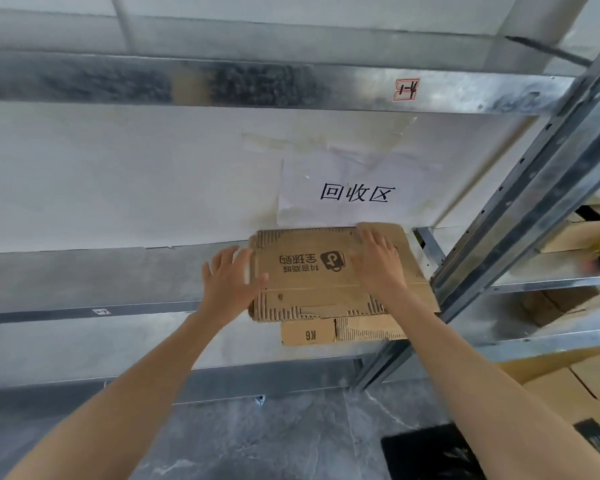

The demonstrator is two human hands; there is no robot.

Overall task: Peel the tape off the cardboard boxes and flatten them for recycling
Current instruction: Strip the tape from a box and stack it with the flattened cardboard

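Flattened brown corrugated cardboard box (305, 289) lies on the galvanised metal shelf (118, 282) with both hands on it.

The left hand (231, 282) is splayed with straight fingers against the box's left edge, thumb lying over the top face. The right hand (378, 261) lies flat, palm down, on the far right part. Neither hand grips.

A second flattened cardboard sheet marked K6 (309, 334) sits under the box and pokes out toward the wrists. A white paper sign (357, 192) hangs on the wall just beyond the right hand.

Risks, my read:
- The K6 sheet seems to stick out past the shelf lip, so an uneven release could slide the stack to the floor.
- A shove rightward could jam it on the steel upright (499, 237) beside the right hand.

Leftover tape: can't tell.
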